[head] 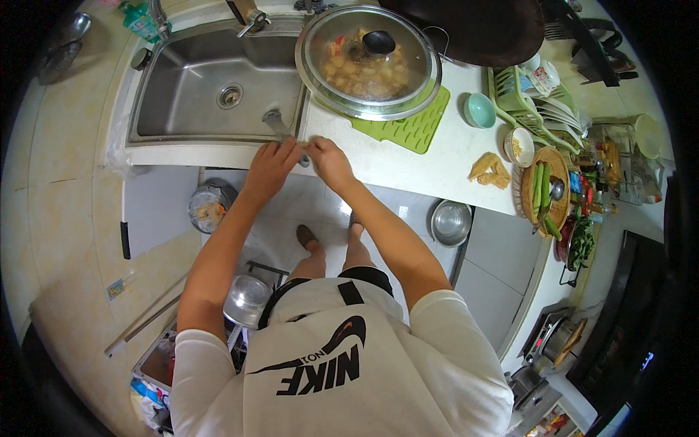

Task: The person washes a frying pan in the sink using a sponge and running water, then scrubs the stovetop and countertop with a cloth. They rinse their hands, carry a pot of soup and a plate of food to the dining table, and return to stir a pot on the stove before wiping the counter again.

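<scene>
My left hand (pixel 272 166) and my right hand (pixel 329 163) meet fingertip to fingertip over the front rim of a stainless steel sink (pixel 185 104). Between them they pinch a small yellowish thing (pixel 302 144), mostly hidden by the fingers and too small to name. A grey blurred shape (pixel 277 122) shows in the sink just beyond my left fingers; I cannot tell what it is. Right of the sink, a wide steel pan under a glass lid (pixel 349 93) holds chunks of food. It rests on a green mat (pixel 420 123).
On the counter to the right are a mint-green bowl (pixel 480 111), a crumpled tan cloth-like piece (pixel 490 170), a small bowl (pixel 519 146), a green dish rack (pixel 505 90) and a wicker basket (pixel 527 194) with green vegetables. A waste bin (pixel 226 188) and metal basin (pixel 451 223) stand below.
</scene>
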Demonstrator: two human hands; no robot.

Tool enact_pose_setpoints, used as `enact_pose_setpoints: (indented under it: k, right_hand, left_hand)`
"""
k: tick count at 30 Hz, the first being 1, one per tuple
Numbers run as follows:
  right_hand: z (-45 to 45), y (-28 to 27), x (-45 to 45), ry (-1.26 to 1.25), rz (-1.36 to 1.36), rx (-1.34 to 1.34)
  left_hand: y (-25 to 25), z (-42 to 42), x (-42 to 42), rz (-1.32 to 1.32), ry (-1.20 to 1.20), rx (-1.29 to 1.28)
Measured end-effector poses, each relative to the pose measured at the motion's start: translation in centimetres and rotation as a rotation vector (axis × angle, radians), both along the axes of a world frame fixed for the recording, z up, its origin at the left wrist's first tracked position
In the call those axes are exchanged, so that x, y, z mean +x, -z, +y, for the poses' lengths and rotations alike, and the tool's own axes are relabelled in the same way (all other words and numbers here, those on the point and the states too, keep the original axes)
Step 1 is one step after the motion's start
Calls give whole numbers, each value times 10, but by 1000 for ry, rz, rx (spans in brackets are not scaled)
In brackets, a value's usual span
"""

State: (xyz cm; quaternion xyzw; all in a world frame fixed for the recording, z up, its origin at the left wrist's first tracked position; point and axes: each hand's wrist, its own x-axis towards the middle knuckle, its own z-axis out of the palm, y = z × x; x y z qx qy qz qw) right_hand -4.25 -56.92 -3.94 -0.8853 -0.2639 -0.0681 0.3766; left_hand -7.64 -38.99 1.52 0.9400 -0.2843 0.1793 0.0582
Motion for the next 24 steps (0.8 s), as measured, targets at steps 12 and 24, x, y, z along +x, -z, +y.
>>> enact_pose_setpoints:
  k: [12, 24]
  right_hand:
    - [-140, -2, -50, 683, -45, -185]
    - [-2, 10, -67, 504, 354, 377]
  left_hand:
    - [16, -99, 46, 78, 234, -24]
    - [16, -114, 47, 404, 51, -251]
